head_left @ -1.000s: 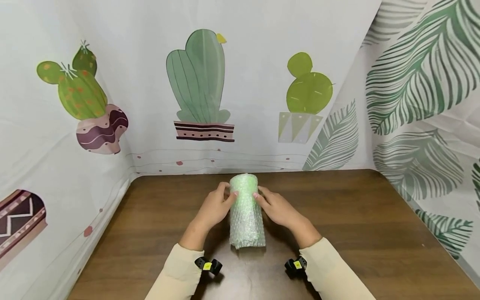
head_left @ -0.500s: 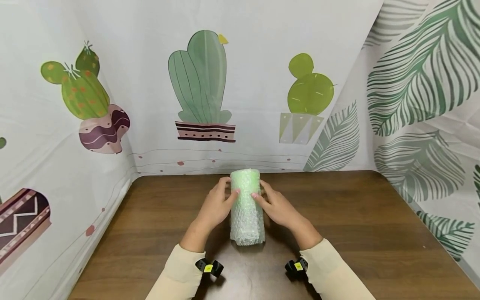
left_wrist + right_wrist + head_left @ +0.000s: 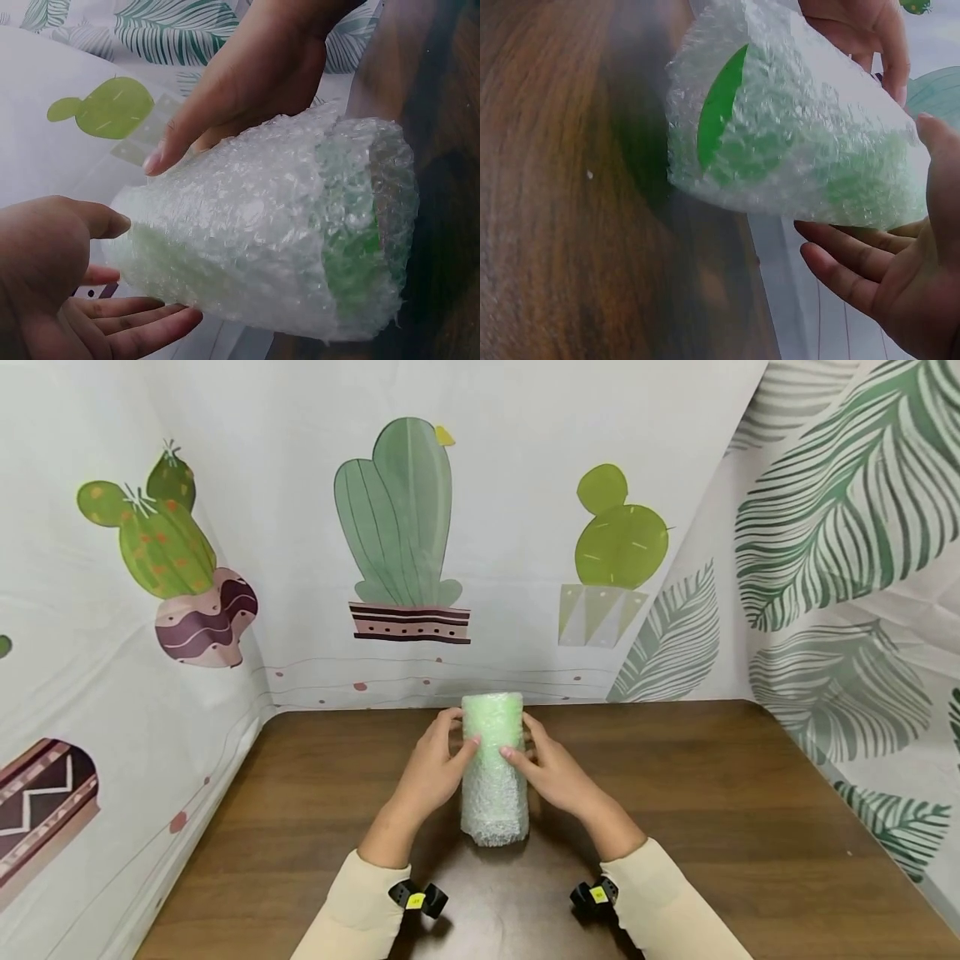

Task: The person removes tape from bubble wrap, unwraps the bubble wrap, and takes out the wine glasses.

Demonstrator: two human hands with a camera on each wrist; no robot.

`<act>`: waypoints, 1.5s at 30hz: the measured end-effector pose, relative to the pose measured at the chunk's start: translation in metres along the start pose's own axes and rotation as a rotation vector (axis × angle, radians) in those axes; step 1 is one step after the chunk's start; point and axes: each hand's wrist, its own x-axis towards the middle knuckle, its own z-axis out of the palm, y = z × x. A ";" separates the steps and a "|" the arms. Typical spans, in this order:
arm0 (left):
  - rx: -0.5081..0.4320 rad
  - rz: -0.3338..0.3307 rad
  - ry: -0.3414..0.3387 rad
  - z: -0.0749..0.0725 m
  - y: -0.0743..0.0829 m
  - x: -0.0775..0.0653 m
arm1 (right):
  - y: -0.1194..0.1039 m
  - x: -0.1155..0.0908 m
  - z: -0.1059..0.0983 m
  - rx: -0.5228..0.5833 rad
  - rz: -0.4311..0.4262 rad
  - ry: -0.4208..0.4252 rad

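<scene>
A cylinder-shaped object wrapped in bubble wrap (image 3: 495,793) stands between both hands at the middle of the head view; green shows through the wrap. What lies inside is blurred by the wrap. My left hand (image 3: 429,767) holds its left side near the top, thumb on the near face. From the right, my right hand (image 3: 561,774) grips it the same way, thumb across from the other. In the left wrist view, green shows near the bottom end of the bubble-wrapped cylinder (image 3: 247,225). Whether that end touches the table is unclear.
A brown wooden table (image 3: 712,827) lies under the hands. White cloth (image 3: 510,527) printed with cacti and leaves hangs along the back and sides. Each sleeve carries a small black wrist camera, the left wrist camera (image 3: 417,898) and the right wrist camera (image 3: 594,895).
The bubble-wrapped cylinder has shifted slightly up the head view, its top and bottom ends both farther from me. Both hands keep their hold and have barely moved.
</scene>
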 end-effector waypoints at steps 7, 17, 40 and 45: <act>-0.002 0.064 0.047 0.000 0.001 0.001 | -0.001 0.001 -0.001 0.051 0.035 0.054; -0.022 0.111 0.053 0.000 0.004 0.001 | -0.002 0.002 -0.001 0.092 0.096 0.047; -0.418 -0.117 -0.111 0.019 -0.001 0.001 | -0.012 -0.003 0.002 0.256 0.026 0.001; -0.469 -0.105 -0.083 0.022 0.000 0.003 | -0.016 -0.006 0.000 0.189 -0.001 0.022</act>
